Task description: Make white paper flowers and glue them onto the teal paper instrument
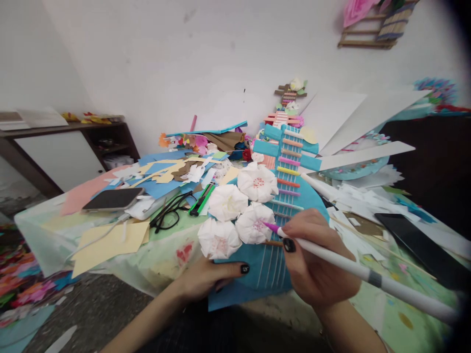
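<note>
A blue paper guitar lies on the table with its neck pointing away from me. Several white paper flowers sit on its body. My right hand grips a white marker whose pink tip touches the centre of the nearest right flower. My left hand pinches the guitar's lower left edge, thumb on top, just under the lowest flower.
Paper scraps cover the table. A phone, black glasses and a green cutter lie to the left. White boards and a dark tablet are to the right. A dark desk stands at the far left.
</note>
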The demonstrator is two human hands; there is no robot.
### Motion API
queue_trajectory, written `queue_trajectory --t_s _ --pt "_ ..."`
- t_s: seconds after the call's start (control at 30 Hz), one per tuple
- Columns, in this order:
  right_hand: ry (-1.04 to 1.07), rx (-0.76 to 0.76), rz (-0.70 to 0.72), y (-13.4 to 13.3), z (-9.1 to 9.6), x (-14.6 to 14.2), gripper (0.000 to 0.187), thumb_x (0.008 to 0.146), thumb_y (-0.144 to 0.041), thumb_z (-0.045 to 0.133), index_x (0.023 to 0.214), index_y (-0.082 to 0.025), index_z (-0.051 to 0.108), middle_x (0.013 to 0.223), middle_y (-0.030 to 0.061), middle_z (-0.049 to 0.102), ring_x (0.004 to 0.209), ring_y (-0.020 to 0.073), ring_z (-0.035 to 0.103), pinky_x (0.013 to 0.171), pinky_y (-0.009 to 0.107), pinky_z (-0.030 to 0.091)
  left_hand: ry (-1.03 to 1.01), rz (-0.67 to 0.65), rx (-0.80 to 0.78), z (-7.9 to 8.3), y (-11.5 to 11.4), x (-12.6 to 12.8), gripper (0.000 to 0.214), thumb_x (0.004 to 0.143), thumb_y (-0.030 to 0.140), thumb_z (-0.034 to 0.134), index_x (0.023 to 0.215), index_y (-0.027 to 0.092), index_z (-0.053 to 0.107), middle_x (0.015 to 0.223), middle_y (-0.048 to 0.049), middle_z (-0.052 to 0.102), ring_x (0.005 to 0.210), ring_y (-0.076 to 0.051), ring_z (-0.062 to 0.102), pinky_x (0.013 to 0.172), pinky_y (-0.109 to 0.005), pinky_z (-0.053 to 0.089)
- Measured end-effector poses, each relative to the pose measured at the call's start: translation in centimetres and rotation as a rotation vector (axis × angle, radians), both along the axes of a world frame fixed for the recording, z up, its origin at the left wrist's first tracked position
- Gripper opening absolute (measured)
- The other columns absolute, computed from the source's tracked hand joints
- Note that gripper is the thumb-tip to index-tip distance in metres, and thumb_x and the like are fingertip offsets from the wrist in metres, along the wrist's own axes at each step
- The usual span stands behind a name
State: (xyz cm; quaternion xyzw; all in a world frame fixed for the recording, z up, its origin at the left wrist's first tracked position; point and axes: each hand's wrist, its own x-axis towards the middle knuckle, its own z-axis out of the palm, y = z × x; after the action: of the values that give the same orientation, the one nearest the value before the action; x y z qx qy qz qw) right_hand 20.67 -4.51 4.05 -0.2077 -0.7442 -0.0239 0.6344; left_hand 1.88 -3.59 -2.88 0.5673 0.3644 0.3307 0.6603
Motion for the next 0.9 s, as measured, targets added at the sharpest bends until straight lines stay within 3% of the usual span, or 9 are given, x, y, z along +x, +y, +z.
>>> queue_trajectory --t_s 0.53,0.9 --pt "-0.05 -0.048 0.023 0.04 0.1 -0.28 0.025 0.077 0.002 0.053 0.094 -0.015 0.058 0.076 0.004 0.06 0.07 0.0159 0.054 0.061 0.035 0.045 0.011 -0.009 0.004 0.45 -0.1 0.16 0.044 0.073 0.038 0.067 0.045 0.019 0.038 0.037 0.0077 0.032 0.036 -0.005 0.025 0.039 -0.023 0.014" --pt "0.02 0.015 -0.003 0.04 -0.13 -0.07 0.031 0.073 0.005 0.053 0.096 -0.015 0.057 0.077 0.0032 0.058 0.069 0.0157 0.053 0.06 0.035 0.043 -0.008 -0.005 -0.016 0.33 -0.13 0.02 0.044 0.072 0.04 0.067 0.045 0.019 0.039 0.037 0.0072 0.031 0.037 -0.005 0.026 0.041 -0.024 0.014"
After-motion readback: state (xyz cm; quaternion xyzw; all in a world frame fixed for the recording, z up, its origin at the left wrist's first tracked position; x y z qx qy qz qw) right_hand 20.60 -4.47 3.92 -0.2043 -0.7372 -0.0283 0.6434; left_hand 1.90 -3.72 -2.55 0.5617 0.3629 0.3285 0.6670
